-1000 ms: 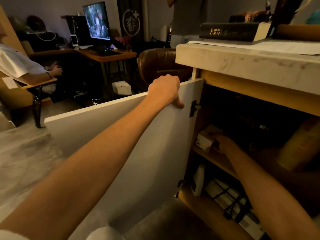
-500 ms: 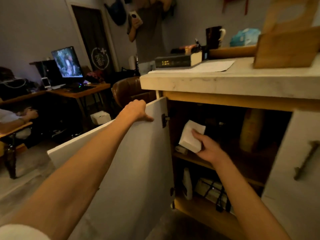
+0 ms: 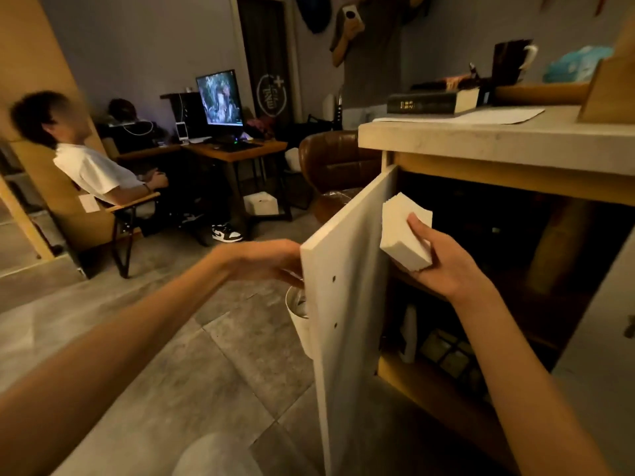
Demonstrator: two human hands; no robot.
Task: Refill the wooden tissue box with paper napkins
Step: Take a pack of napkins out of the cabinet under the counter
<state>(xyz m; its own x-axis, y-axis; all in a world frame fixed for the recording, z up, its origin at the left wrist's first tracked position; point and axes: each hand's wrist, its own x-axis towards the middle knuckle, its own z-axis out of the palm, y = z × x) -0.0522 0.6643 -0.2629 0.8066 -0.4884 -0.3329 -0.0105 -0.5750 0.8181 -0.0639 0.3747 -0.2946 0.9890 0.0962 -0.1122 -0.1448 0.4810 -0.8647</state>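
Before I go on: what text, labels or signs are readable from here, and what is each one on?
Nothing reads cleanly.
Dark banner: a round white logo with a plus sign; its letters are too blurred to read.
Black book on the counter: small gold marks on the spine, too small to read.
Monitor: a picture only, no legible text.
Napkins in the right hand: blank.
Cabinet door: no label.

The left hand [image 3: 264, 261] is blurred, and its fingers go behind the cabinet door [image 3: 347, 269]. The wooden tissue box [image 3: 610, 87] on the worktop [image 3: 498, 139] is cut by the right edge. The cabinet inside is too dark to read.
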